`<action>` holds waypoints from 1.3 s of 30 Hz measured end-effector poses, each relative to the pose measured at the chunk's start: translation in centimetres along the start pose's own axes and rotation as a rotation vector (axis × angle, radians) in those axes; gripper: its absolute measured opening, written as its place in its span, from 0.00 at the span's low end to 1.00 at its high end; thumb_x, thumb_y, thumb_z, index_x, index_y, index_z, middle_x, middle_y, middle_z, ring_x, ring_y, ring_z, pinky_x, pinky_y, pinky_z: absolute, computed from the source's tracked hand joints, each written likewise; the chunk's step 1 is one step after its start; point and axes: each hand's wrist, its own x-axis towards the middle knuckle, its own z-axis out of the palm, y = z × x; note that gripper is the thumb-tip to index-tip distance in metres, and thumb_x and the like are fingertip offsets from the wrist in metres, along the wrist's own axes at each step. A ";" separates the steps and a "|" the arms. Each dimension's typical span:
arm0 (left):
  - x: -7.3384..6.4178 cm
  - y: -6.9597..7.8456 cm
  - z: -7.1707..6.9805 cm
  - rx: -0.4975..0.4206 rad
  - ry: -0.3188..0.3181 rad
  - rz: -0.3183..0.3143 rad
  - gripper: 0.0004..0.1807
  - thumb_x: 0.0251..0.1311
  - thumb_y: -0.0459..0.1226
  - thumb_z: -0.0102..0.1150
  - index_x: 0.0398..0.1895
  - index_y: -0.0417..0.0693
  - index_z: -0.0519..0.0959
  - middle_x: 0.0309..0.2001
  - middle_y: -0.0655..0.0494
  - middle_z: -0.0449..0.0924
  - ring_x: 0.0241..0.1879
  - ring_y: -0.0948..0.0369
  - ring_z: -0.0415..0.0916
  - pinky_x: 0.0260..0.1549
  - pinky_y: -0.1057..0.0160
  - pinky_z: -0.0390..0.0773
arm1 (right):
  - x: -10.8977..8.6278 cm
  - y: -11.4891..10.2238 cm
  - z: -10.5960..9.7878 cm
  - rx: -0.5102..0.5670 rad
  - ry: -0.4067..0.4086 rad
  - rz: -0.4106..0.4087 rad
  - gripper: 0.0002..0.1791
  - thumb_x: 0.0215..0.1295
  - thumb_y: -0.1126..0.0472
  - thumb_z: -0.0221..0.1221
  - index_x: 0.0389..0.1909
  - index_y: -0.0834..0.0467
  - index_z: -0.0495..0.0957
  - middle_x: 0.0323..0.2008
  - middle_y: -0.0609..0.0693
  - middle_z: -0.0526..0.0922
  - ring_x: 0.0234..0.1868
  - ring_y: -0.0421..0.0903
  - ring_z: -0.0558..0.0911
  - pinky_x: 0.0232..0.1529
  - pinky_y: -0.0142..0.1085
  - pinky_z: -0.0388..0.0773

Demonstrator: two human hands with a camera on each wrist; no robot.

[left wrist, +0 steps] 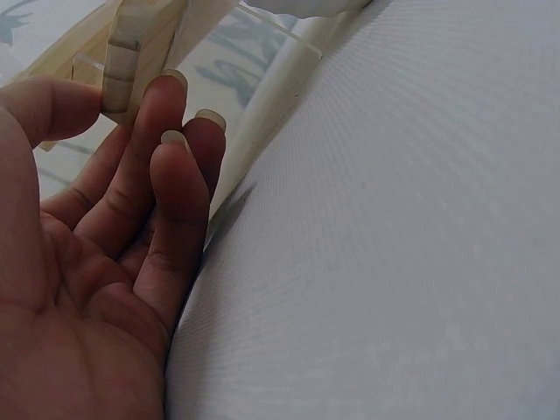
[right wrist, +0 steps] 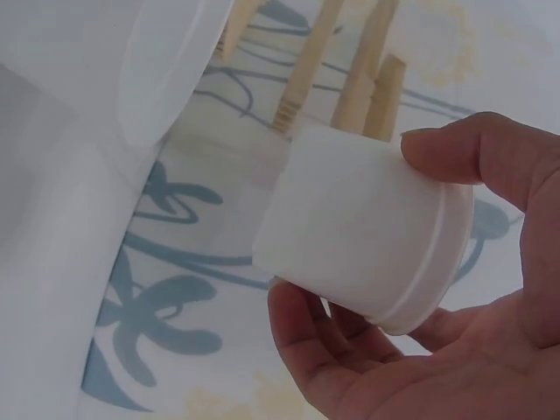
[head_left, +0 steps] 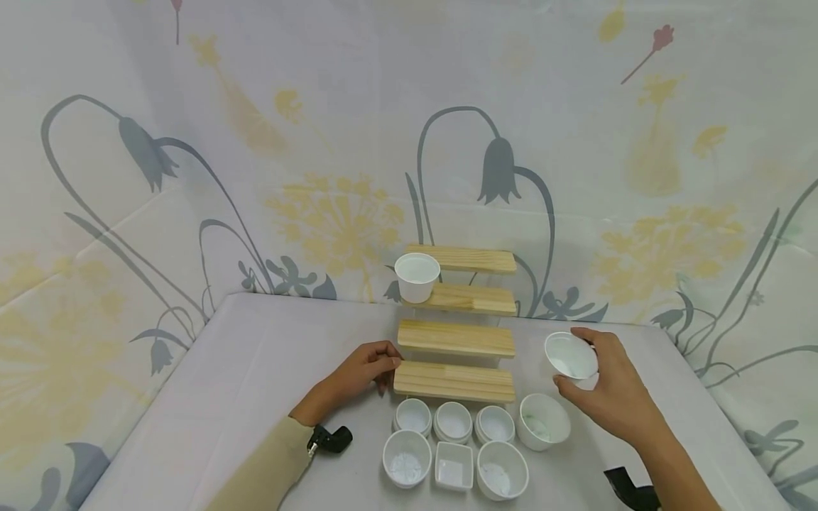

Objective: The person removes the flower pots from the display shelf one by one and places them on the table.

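Observation:
A white cup [right wrist: 350, 219] is held between the thumb and curled fingers of my right hand [head_left: 610, 387], raised to the right of a tiered wooden rack [head_left: 454, 382]. Its open top [head_left: 571, 355] faces up toward the head camera. At the rack's left end, my left hand [head_left: 361, 372] pinches the end of the lowest plank [left wrist: 122, 66] between thumb and fingers. Another white cup [head_left: 417, 278] stands at the left end of an upper tier.
In front of the rack are small round white bowls [head_left: 453, 422], larger white cups [head_left: 407, 460] and a square white dish [head_left: 454, 467], set close together. One white cup [head_left: 543, 424] stands at the right, nearest my right hand. Behind the table [head_left: 287, 341] hangs a flower-patterned cloth [head_left: 358, 106].

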 end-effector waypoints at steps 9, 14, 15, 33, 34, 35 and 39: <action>0.0 0.0 0.2 -0.009 0.001 -0.003 0.12 0.79 0.35 0.52 0.46 0.32 0.79 0.28 0.53 0.81 0.26 0.59 0.76 0.26 0.63 0.81 | -0.1 0.6 -1.3 -0.020 -0.124 0.078 0.47 0.55 0.65 0.72 0.73 0.74 0.59 0.63 0.71 0.67 0.54 0.62 0.73 0.49 0.51 0.72; 0.0 0.2 0.2 -0.008 0.004 -0.001 0.12 0.79 0.35 0.52 0.46 0.32 0.79 0.28 0.53 0.81 0.26 0.59 0.76 0.26 0.63 0.81 | -0.3 1.1 -2.0 -0.068 -0.175 0.090 0.47 0.55 0.64 0.70 0.76 0.67 0.62 0.61 0.69 0.68 0.55 0.63 0.75 0.49 0.60 0.75; 0.0 0.2 0.2 -0.008 0.005 -0.001 0.12 0.79 0.35 0.52 0.46 0.32 0.79 0.28 0.54 0.81 0.26 0.59 0.76 0.26 0.63 0.81 | -0.4 1.2 -2.1 -0.079 -0.184 0.098 0.46 0.55 0.63 0.70 0.75 0.66 0.63 0.61 0.69 0.68 0.55 0.64 0.76 0.49 0.61 0.75; 0.0 0.5 0.2 -0.005 0.004 -0.001 0.12 0.79 0.35 0.51 0.47 0.31 0.79 0.28 0.53 0.80 0.25 0.59 0.76 0.26 0.64 0.81 | -0.8 3.3 -3.0 -0.167 -0.324 0.089 0.43 0.51 0.61 0.76 0.66 0.66 0.66 0.55 0.63 0.73 0.47 0.53 0.76 0.41 0.47 0.77; -0.1 0.5 0.2 -0.004 0.003 0.000 0.12 0.79 0.35 0.51 0.46 0.31 0.79 0.27 0.53 0.80 0.25 0.59 0.76 0.26 0.64 0.81 | -0.9 3.4 -3.0 -0.168 -0.326 0.087 0.43 0.51 0.61 0.76 0.65 0.66 0.66 0.55 0.62 0.74 0.47 0.53 0.76 0.41 0.46 0.77; 0.0 0.5 0.2 -0.004 0.003 0.000 0.12 0.79 0.35 0.51 0.47 0.31 0.79 0.27 0.53 0.81 0.25 0.59 0.76 0.26 0.64 0.81 | -0.9 3.5 -3.0 -0.172 -0.328 0.085 0.42 0.50 0.61 0.76 0.65 0.66 0.66 0.55 0.62 0.74 0.48 0.53 0.76 0.41 0.46 0.77; -0.1 0.3 0.2 -0.004 0.005 -0.001 0.12 0.79 0.35 0.51 0.46 0.31 0.79 0.27 0.53 0.81 0.25 0.59 0.76 0.26 0.63 0.81 | -0.9 3.7 -2.9 -0.159 -0.368 0.082 0.42 0.50 0.62 0.77 0.63 0.68 0.66 0.57 0.63 0.75 0.50 0.54 0.77 0.42 0.43 0.79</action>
